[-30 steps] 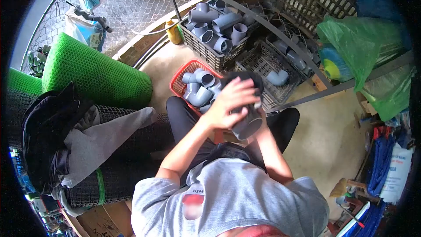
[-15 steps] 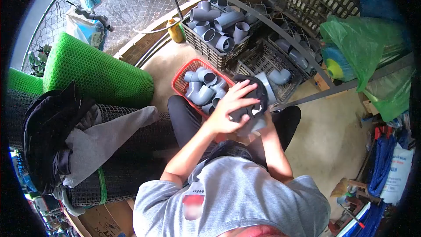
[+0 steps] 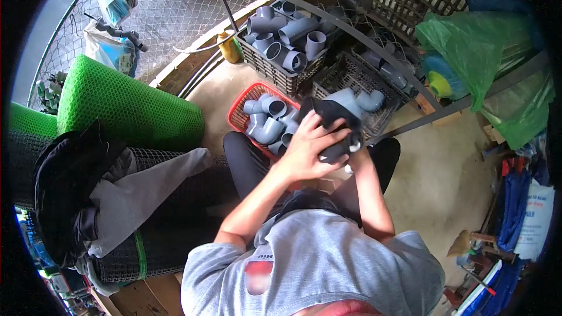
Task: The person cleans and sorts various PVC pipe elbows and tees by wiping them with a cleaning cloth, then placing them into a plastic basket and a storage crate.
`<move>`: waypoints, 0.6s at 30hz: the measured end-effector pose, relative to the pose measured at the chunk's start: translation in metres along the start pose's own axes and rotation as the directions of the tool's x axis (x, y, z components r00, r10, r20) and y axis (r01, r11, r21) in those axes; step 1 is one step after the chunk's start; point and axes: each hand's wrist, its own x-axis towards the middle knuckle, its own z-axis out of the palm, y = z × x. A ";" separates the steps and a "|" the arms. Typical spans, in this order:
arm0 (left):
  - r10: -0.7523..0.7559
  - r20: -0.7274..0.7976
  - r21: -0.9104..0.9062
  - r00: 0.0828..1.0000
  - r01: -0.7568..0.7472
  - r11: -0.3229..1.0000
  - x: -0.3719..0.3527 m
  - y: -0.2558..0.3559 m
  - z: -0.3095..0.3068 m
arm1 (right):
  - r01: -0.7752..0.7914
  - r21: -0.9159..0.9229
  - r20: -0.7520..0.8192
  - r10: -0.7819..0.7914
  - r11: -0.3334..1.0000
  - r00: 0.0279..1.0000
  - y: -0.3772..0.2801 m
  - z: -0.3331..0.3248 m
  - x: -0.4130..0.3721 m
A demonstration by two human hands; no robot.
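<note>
Floor [image 3: 436, 199] concrete, red basket [image 3: 232, 114] ahead. Over lap [image 3: 304, 200], left hand [image 3: 316, 149] clamped on black cloth [image 3: 321, 106] against grey fitting [image 3: 344, 100]; right hand [image 3: 361, 159] close beside, grip hidden. Suggest firm cloth pressure, turn fitting slowly, cover every side.

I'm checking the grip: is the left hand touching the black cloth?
Touching. The head view shows it: the left hand lies against the black cloth, its spread fingers overlapping the dark surface with no gap visible.
</note>
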 end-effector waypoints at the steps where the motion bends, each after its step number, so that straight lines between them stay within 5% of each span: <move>1: 0.085 0.041 -0.006 0.995 -0.085 0.996 0.008 -0.005 -0.006 | 0.108 -0.205 0.154 -0.076 0.973 0.985 0.004 -0.006 -0.002; 2: -0.125 0.387 0.117 0.914 0.086 0.989 0.019 0.001 -0.027 | -0.008 -0.043 0.067 0.011 0.999 0.998 0.002 0.004 -0.006; 4: 0.064 0.051 -0.185 0.997 -0.053 0.981 0.028 -0.022 -0.021 | -0.237 0.403 -0.111 0.304 0.884 0.946 -0.011 0.023 -0.013; 5: 0.015 0.102 -0.262 0.995 0.012 0.965 0.032 -0.036 -0.021 | -0.205 0.264 -0.046 0.225 0.942 0.973 -0.005 0.022 -0.014; 6: -0.045 -0.009 -0.440 0.999 0.036 0.897 0.036 -0.039 -0.016 | -0.002 0.311 -0.031 0.012 0.951 0.999 -0.007 0.029 -0.016; 8: -0.320 0.248 -0.819 0.914 0.375 0.435 0.023 -0.058 -0.008 | -0.110 0.405 -0.009 0.124 0.908 0.992 -0.038 0.039 -0.019; 9: -0.329 0.189 -0.860 0.925 0.318 0.399 0.020 -0.059 -0.003 | -0.095 0.455 -0.044 0.129 0.885 0.991 -0.043 0.043 -0.020; 12: -0.649 0.172 -0.948 0.741 0.303 0.095 -0.016 -0.046 0.029 | -0.053 0.584 -0.122 0.152 0.810 0.981 -0.037 0.038 -0.022; 14: -0.628 -0.063 -0.875 0.776 0.259 0.409 -0.031 -0.032 0.042 | -0.100 0.596 -0.089 0.190 0.797 0.978 -0.012 0.024 -0.013; 15: -0.482 -0.263 -0.715 0.836 0.167 0.679 -0.029 -0.025 0.041 | -0.014 0.541 -0.177 0.130 0.841 0.976 -0.009 0.029 -0.008; 17: -0.254 -0.267 -0.397 0.930 0.134 0.908 -0.030 -0.019 0.025 | 0.015 0.346 -0.196 0.057 0.938 0.979 -0.005 0.021 -0.006; 18: -0.111 -0.209 -0.213 0.972 0.065 0.975 -0.026 -0.021 0.013 | -0.074 0.361 -0.224 0.164 0.929 0.961 0.000 0.017 -0.005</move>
